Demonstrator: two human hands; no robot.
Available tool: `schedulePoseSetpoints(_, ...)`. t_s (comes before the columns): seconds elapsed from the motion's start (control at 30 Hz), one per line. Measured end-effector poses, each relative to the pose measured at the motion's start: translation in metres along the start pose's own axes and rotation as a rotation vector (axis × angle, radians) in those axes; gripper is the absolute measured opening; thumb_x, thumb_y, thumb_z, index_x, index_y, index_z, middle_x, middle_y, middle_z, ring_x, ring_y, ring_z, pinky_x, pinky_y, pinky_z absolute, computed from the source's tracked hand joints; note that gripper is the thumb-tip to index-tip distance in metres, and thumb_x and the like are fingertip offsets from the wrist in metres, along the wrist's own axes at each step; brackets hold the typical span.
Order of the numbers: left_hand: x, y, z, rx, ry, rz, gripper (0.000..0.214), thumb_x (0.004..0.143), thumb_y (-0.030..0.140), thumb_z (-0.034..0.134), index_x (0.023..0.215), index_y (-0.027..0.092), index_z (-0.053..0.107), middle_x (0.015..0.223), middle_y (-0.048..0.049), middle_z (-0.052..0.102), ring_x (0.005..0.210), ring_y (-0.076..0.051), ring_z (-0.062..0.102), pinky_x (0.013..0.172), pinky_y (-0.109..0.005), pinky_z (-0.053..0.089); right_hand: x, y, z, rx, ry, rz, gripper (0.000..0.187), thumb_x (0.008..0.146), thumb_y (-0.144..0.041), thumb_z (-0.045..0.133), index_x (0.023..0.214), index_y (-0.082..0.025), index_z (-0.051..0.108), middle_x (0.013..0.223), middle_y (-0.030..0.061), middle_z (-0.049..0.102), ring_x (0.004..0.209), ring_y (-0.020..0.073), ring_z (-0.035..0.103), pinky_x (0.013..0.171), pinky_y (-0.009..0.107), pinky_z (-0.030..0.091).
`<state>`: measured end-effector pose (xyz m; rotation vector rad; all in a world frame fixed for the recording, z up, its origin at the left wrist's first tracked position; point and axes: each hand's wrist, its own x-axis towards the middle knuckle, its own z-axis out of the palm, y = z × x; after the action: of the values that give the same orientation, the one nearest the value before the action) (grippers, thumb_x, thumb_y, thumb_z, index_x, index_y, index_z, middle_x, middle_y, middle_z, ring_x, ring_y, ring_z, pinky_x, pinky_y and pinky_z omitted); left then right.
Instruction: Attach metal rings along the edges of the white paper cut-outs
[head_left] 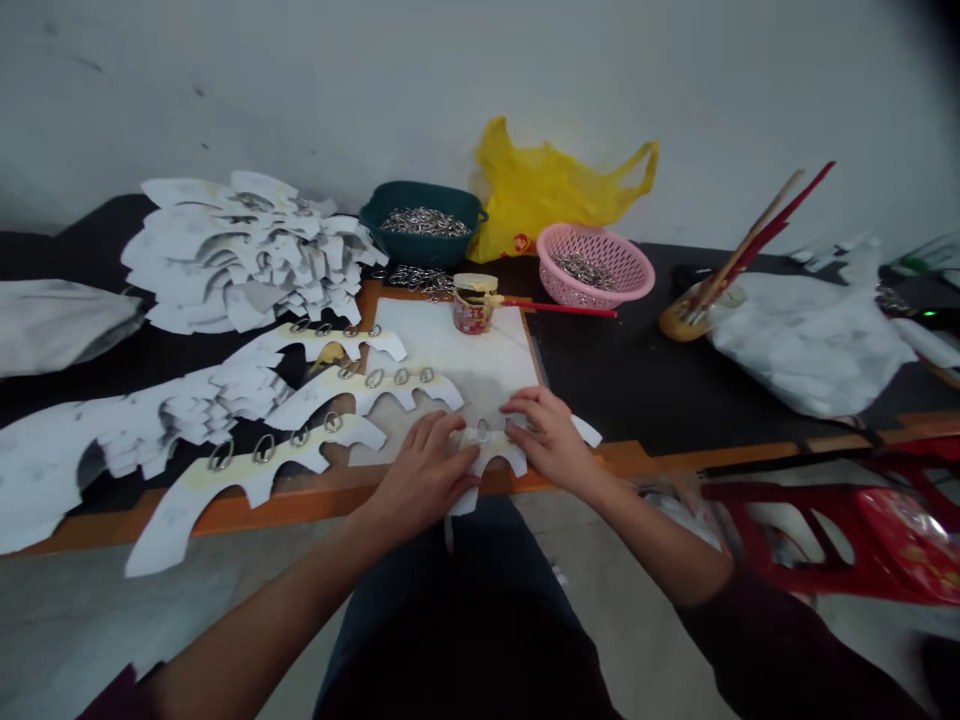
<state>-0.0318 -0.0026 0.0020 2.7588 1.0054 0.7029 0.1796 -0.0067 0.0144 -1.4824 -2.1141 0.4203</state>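
A white cut-out piece [499, 450] with a scalloped lower edge lies at the table's front edge, between my hands. One metal ring [483, 431] stands at its upper edge. My left hand [431, 465] grips the piece's left part, fingers on top. On the other side, my right hand [553, 437] has its fingers bent onto the piece beside the ring; what sits under those fingertips is partly hidden. To the left lie similar pieces carrying rings and yellowish glue, one nearest the front [247, 465] and another behind it [367, 385].
A glue tub [472, 312] with a red-handled brush [559, 307] stands on a white sheet [420, 325]. Behind are a green basket [382, 243] and pink basket [600, 295] of rings, and a yellow bag [547, 185]. Piled white pieces [187, 270] stand left; a red stool [900, 540] is right.
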Motion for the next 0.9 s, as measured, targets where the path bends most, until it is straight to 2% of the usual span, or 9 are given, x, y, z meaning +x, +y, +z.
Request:
schedulePoseSetpoints(0.13,-0.003,0.001,0.002,0.005,0.021,-0.003,0.025,0.078,0.026,0.054,0.102,0.02,0.058,0.109,-0.013,0.045,0.108,-0.029,0.041,0.09,-0.05,0.039,0.016,-0.008,0.011,-0.117,-0.045,0.047,0.025,0.077,-0.033,0.058,0.1,-0.024,0.06,0.111,0.0067,0.052,0.108,0.0234,0.042,0.09,0.042,0.029)
schedulePoseSetpoints(0.3,-0.005,0.007,-0.001,-0.113,-0.004,-0.085,0.023,0.078,0.025,0.054,0.101,0.021,0.057,0.112,-0.0118,0.045,0.108,-0.027,0.042,0.091,-0.049,0.038,0.028,-0.019,0.015,-0.005,-0.112,0.139,0.009,0.074,-0.024,0.061,0.082,-0.02,0.06,0.088,0.0026,0.059,0.092,0.0193,0.049,0.085,0.039,0.031)
schedulePoseSetpoints(0.37,-0.003,0.011,-0.003,-0.264,0.052,-0.214,0.022,0.079,0.024,0.053,0.1,0.019,0.054,0.111,-0.0109,0.048,0.106,-0.024,0.045,0.09,-0.044,0.039,0.03,-0.022,0.009,0.164,-0.173,0.134,0.003,0.076,-0.021,0.058,0.078,-0.018,0.058,0.076,-0.0009,0.059,0.077,0.0142,0.051,0.078,0.032,0.036)
schedulePoseSetpoints(0.43,0.0,0.016,-0.004,-0.465,0.132,-0.425,0.025,0.078,0.027,0.054,0.101,0.018,0.051,0.103,-0.0089,0.054,0.097,-0.02,0.051,0.084,-0.037,0.043,0.031,-0.025,0.002,0.332,-0.217,0.115,0.003,0.077,-0.021,0.056,0.077,-0.018,0.056,0.071,-0.0029,0.058,0.067,0.0107,0.051,0.067,0.025,0.038)
schedulePoseSetpoints(0.53,0.009,0.023,-0.007,-0.821,0.141,-0.716,0.024,0.075,0.035,0.057,0.091,0.017,0.055,0.078,-0.0019,0.06,0.071,-0.015,0.055,0.066,-0.027,0.045,0.031,-0.031,-0.007,0.454,-0.228,0.113,0.006,0.076,-0.023,0.057,0.077,-0.018,0.056,0.072,-0.0028,0.058,0.066,0.0099,0.05,0.058,0.02,0.038)
schedulePoseSetpoints(0.63,0.016,0.028,-0.01,-1.143,0.155,-0.909,0.022,0.069,0.037,0.062,0.072,0.016,0.057,0.059,0.0025,0.057,0.054,-0.01,0.05,0.051,-0.021,0.038,0.029,-0.036,-0.012,0.472,-0.23,0.092,0.007,0.077,-0.025,0.056,0.078,-0.018,0.057,0.074,-0.0024,0.058,0.068,0.0102,0.051,0.057,0.019,0.038)
schedulePoseSetpoints(0.73,0.017,0.031,-0.011,-1.223,0.228,-0.986,0.023,0.064,0.036,0.067,0.068,0.015,0.058,0.056,0.0036,0.056,0.049,-0.008,0.047,0.046,-0.018,0.033,0.026,-0.038,-0.017,0.431,-0.271,0.05,0.012,0.078,-0.027,0.056,0.088,-0.02,0.058,0.08,-0.0019,0.06,0.071,0.0106,0.053,0.062,0.02,0.039)
schedulePoseSetpoints(0.83,0.016,0.031,-0.012,-1.224,0.264,-0.967,0.021,0.063,0.033,0.068,0.068,0.015,0.06,0.056,0.0034,0.058,0.05,-0.008,0.048,0.047,-0.018,0.033,0.023,-0.038,-0.021,0.356,-0.313,0.012,0.014,0.078,-0.023,0.056,0.091,-0.021,0.06,0.076,-0.0024,0.06,0.069,0.0104,0.053,0.066,0.022,0.04)
schedulePoseSetpoints(0.9,0.017,0.029,-0.013,-1.361,0.252,-0.974,0.02,0.061,0.031,0.071,0.067,0.015,0.059,0.057,0.0033,0.059,0.052,-0.007,0.049,0.049,-0.018,0.035,0.022,-0.038,-0.023,0.37,-0.318,0.003,0.014,0.077,-0.02,0.056,0.09,-0.02,0.061,0.074,-0.0023,0.059,0.07,0.0106,0.053,0.067,0.022,0.04)
